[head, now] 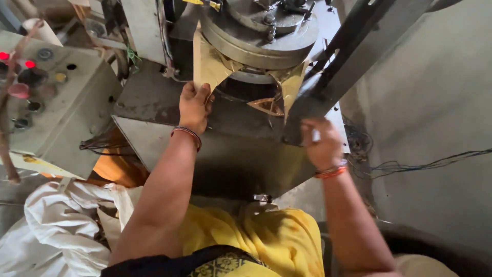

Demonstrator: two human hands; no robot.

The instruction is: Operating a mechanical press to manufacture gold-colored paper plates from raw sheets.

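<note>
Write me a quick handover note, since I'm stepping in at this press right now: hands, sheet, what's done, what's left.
Left hand: fingers pinch the left flap of the gold sheet.
Right hand: rests by the dark slanted bar; whether it grips anything is unclear.
The sheet sits under the round metal die, corners hanging out.
Done: sheet in place.
Left: probably clearing both hands.

Two hands [193, 105] (one press [261, 31]).

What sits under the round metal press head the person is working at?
Under the round press head, a golden sheet hangs out, pinched by the left hand. A folded golden piece lies in the dark gap. The press head hides the sheet's middle.
</note>
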